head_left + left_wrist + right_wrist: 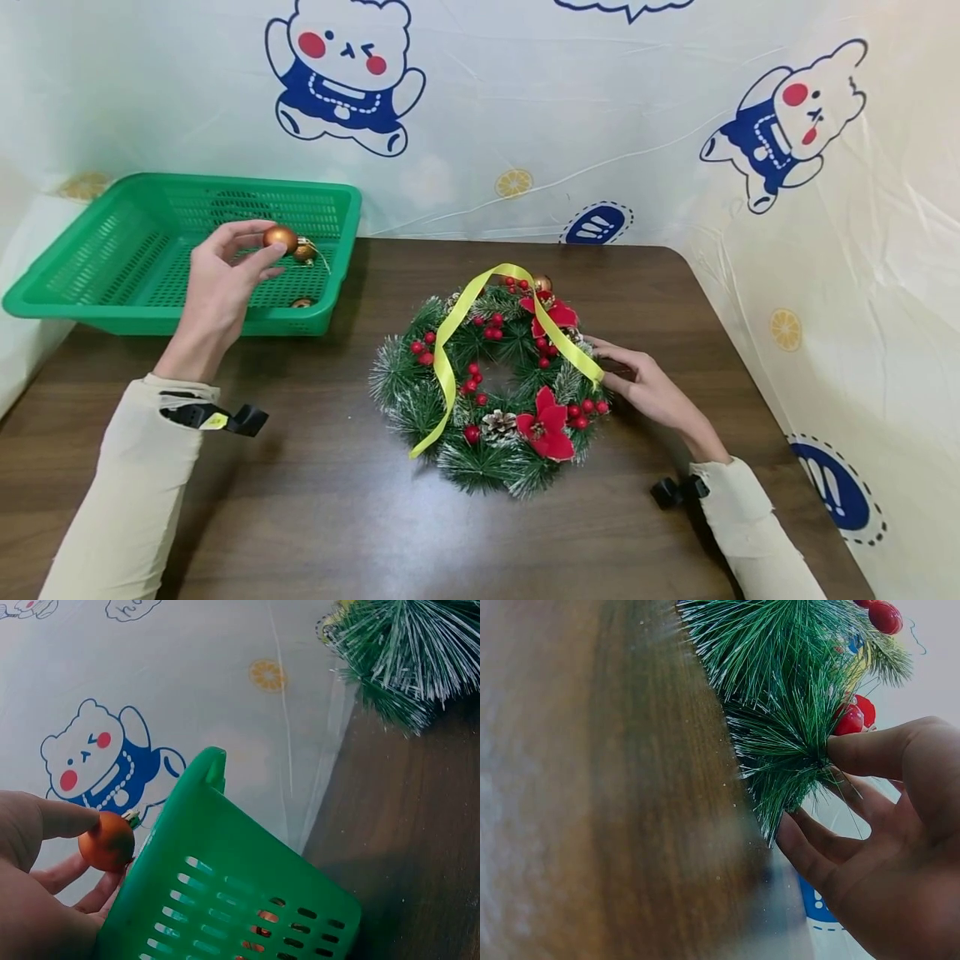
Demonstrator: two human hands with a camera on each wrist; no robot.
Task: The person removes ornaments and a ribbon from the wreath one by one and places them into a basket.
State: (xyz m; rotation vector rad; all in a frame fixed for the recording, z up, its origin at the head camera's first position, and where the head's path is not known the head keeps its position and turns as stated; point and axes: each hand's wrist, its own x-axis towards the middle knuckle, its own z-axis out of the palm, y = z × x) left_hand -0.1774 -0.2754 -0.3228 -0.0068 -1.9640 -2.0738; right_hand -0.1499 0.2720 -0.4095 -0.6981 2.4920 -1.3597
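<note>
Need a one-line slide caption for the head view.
Left hand pinches a gold bauble over the green basket; right hand holds the wreath.

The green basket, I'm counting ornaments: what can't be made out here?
- Green basket, head view: near wall hides part of the floor; one ornament only peeks over it.
- Left wrist view: basket cut off by the bottom edge.
- Right wrist view: right hand at the wreath; table blurred.

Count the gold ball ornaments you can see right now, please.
4: one pinched in the left hand above the green basket, one just behind it, one on the basket floor, one on the wreath. More may be hidden.
</note>
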